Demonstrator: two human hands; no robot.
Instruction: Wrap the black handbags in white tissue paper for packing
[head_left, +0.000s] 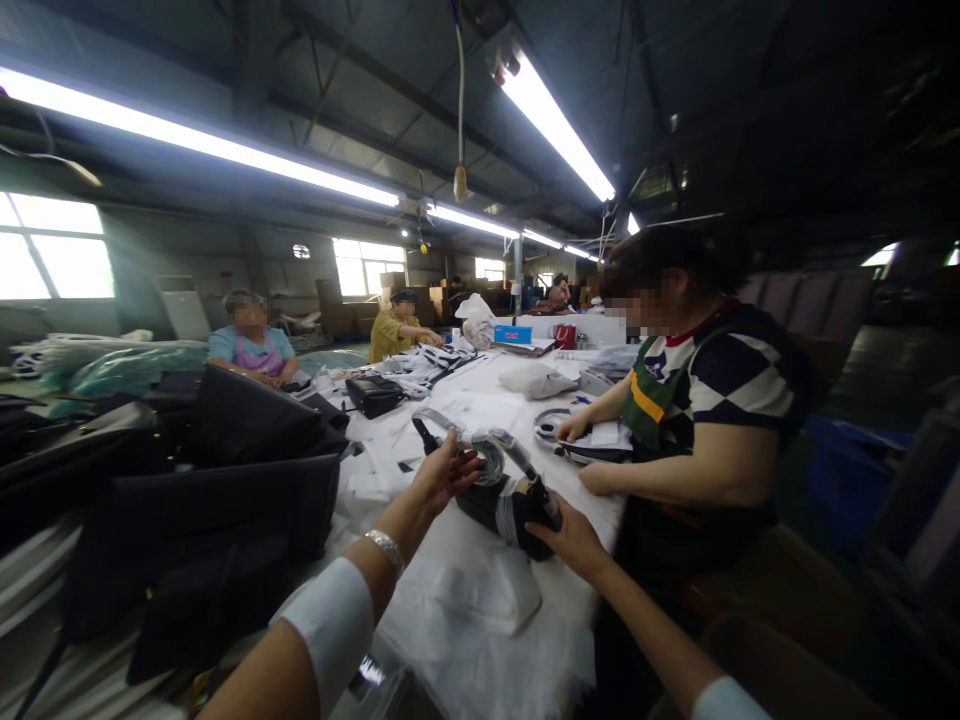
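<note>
A small black bag [501, 508] with a grey strap [511, 448] lies on the white-covered table [480, 400] in front of me. My left hand [444, 470] has its fingers stretched out and rests against the strap and the bag's left end. My right hand [571, 540] is closed round the bag's right end, beside a black buckle. A silver bracelet [385, 548] is on my left wrist.
Black bags [247, 480] are piled at my left. A person in a checked top [712, 400] sits at my right, handling straps [577, 435]. Two more people [251, 345] sit further along the far side. White wrapping sheets [487, 600] lie by my arms. A blue crate [847, 470] stands at the right.
</note>
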